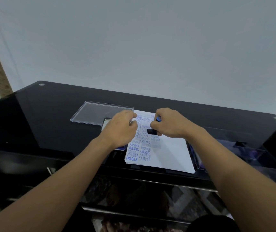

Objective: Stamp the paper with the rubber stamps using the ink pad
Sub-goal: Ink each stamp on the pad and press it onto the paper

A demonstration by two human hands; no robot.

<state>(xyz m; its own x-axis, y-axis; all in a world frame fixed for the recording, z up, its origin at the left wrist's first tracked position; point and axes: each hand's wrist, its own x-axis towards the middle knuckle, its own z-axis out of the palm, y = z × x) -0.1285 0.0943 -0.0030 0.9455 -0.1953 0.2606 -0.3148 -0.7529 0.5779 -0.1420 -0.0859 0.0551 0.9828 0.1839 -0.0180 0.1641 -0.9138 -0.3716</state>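
A white sheet of paper lies on the black glass table, its left half covered with blue stamped words such as FRAGILE, AIR MAIL and SAMPLE. My right hand grips a rubber stamp with a black base and a blue handle top, held low over the paper's upper middle. My left hand hovers over the ink pad, which is mostly hidden beneath it at the paper's left edge; its fingers are loosely curled, and whether they hold anything is hidden.
A clear plastic lid lies flat behind the ink pad. A clear box with dark stamps inside stands right of the paper. The table's front edge runs just below the sheet.
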